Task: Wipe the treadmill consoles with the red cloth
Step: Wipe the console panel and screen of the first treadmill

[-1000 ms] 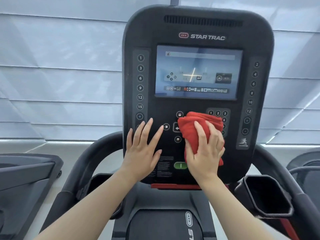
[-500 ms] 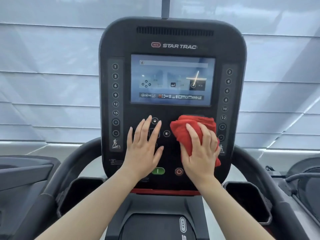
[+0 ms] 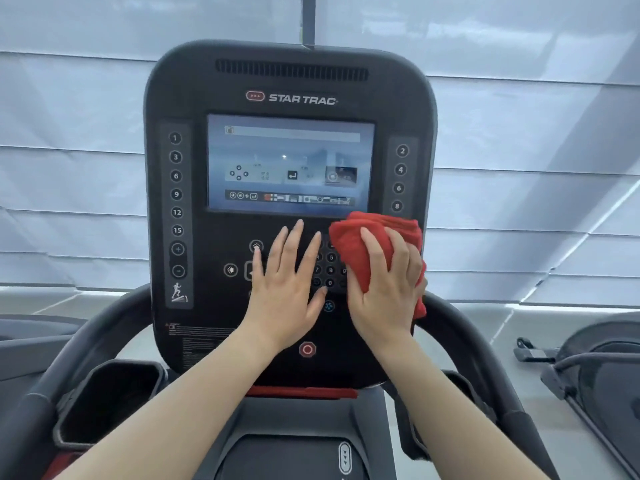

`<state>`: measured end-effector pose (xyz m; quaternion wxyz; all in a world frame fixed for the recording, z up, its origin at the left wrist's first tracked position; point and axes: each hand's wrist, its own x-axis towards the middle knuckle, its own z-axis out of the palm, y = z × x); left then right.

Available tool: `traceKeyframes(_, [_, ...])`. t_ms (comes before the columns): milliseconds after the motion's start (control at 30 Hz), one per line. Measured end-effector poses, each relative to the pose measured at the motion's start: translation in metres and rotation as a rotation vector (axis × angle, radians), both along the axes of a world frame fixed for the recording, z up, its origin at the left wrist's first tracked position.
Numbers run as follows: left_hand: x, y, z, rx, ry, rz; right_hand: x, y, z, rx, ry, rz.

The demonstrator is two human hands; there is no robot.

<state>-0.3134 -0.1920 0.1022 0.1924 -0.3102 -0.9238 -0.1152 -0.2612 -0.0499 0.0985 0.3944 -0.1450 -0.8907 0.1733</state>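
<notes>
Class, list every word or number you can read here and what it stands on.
"STAR TRAC": console, above the screen.
"1", "3", "6", "9", "12", "15": left button strip.
"2", "4", "6", "8": right button strip.
"5", "8", "0": keypad beside the red cloth.
Screen text, lower-left fine print: too blurred.

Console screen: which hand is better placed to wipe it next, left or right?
Right. The right hand holds the red cloth just below the screen; the left hand lies flat on the buttons, holding nothing.

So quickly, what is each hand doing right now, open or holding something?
Left hand: open, flat on the console.
Right hand: holds the red cloth against the console.
</notes>
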Motion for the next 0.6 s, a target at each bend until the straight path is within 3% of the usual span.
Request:
traceKeyframes(167, [-0.007, 0.032, 0.027, -0.003, 0.044, -0.062, -0.02, 0.025, 0.034, -0.049, 0.076, -0.031])
traceKeyframes(400, [-0.026, 0.051, 0.048, -0.024, 0.07, -0.054, -0.002, 0.04, 0.02, -0.05, 0.085, 0.025])
traceKeyframes(600, [-0.044, 0.061, 0.068, 0.002, 0.084, -0.029, -0.04, 0.062, 0.074, -0.087, 0.164, 0.027])
